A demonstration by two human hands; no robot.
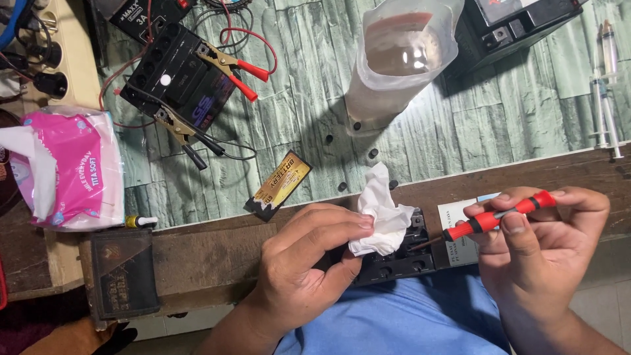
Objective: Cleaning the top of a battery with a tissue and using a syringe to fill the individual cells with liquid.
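screwdriver [497, 217] red-black | tissue [380, 213] white | battery [394, 260] black

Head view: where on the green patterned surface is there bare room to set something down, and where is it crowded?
Bare room: the green patterned surface between the clear plastic bag and the syringes, and a smaller patch between the red clamps and the bag. Crowded: the top left around the black battery and its wires, and by the tissue pack.

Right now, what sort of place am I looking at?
Probably a small battery repair bench. A black battery sits clipped to charger clamps; syringes lie at the edge. The left hand presses tissue on another battery; the right hand holds a screwdriver.
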